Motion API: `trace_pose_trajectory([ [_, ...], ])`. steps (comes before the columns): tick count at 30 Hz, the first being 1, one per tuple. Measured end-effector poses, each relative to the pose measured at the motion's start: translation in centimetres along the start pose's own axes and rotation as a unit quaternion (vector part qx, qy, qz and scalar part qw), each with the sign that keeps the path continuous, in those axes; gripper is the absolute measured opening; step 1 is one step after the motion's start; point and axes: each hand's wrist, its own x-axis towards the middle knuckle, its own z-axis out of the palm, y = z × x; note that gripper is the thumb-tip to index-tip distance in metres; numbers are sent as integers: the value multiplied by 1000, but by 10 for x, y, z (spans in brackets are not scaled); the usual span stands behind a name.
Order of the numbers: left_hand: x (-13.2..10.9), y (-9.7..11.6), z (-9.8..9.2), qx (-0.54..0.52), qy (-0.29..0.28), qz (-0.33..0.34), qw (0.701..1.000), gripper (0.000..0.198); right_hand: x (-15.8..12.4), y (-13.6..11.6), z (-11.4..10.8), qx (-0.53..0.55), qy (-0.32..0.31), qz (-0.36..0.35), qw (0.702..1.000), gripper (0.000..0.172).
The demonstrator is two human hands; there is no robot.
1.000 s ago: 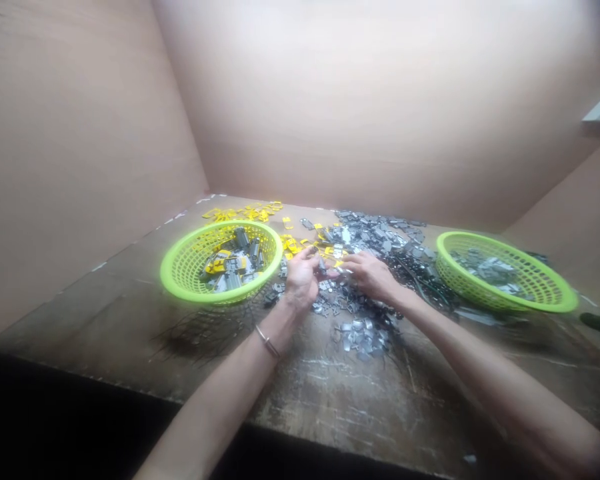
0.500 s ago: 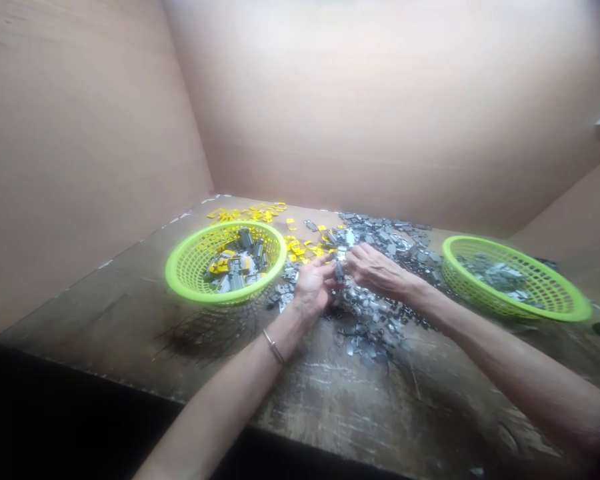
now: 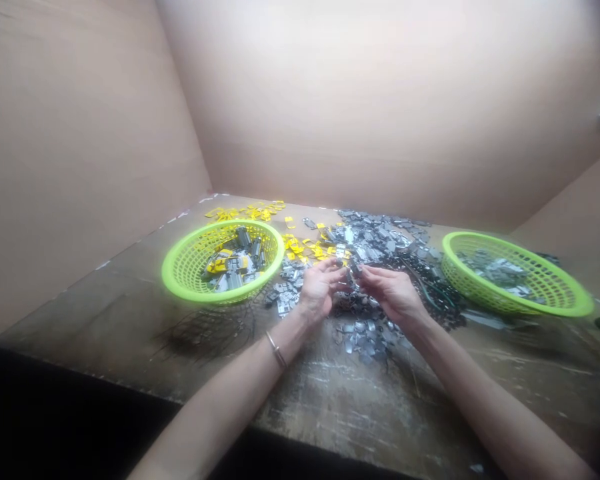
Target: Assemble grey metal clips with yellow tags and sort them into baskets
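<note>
My left hand [image 3: 318, 288] is closed around a small dark grey plastic part [image 3: 351, 279], with its thumb and fingers bent. Close beside it, my right hand [image 3: 391, 291] pinches another small dark piece [image 3: 356, 267] against or near the first one; I cannot tell whether the two are joined. Both hands hover over heaps of loose parts. Beyond them lie grey flat pieces [image 3: 380, 237] and yellow pieces [image 3: 300, 248]. Below the fingers are shiny silver-grey pieces [image 3: 365, 337].
At the left, a lime-green basket [image 3: 173, 283] contains grey, white and yellow parts. Another lime-green basket [image 3: 555, 303] with grey pieces stands at the right. Small black parts [image 3: 430, 283] spread beside it. Cardboard-coloured walls [image 3: 360, 120] border the wooden table [image 3: 320, 413].
My right hand has drawn back toward me from the heap and now pinches a small dark piece by the left hand. The left hand has barely shifted.
</note>
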Motion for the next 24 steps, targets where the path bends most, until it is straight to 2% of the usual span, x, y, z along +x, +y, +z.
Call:
trace_pose_trajectory([
  [6,0,-2,-2,10,-6,12,1000,25,-7,-5,6,-47,-1,-38,998,26],
  [13,2,-4,-3,7,10,8,1000,26,-17,-13,14,-153,4,-93,984,24],
  [24,2,-5,-3,-1,29,4,1000,29,-13,-5,11,-207,-37,-137,968,23],
])
